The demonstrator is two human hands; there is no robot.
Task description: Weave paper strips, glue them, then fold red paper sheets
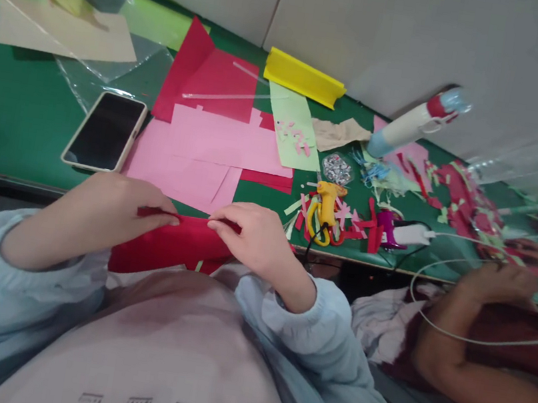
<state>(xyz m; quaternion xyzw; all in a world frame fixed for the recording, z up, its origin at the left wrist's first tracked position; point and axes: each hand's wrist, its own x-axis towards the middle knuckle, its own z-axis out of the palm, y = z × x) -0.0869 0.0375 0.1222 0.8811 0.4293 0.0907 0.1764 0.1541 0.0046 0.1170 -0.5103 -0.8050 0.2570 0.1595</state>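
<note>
A sheet of red paper (161, 247) hangs between my hands at the table's front edge, its top edge pinched from both sides. My left hand (106, 207) grips that edge between thumb and fingers. A short way to the right, my right hand (256, 237) pinches the same edge. The sheet's lower part rests against my lap. Just beyond my fingers lie pink paper sheets (196, 180), and a red folded sheet (216, 82) lies on top of them farther back. A phone (106, 131) with a dark screen is near my left hand.
Right of the papers are a yellow glue gun (328, 203), scissors (314, 225) and paper scraps. A yellow folded strip (304, 77) and a bottle (415, 121) stand by the wall. Clear plastic (113, 60) lies back left. Another person's arm (463, 325) and a white cable (456, 334) are at right.
</note>
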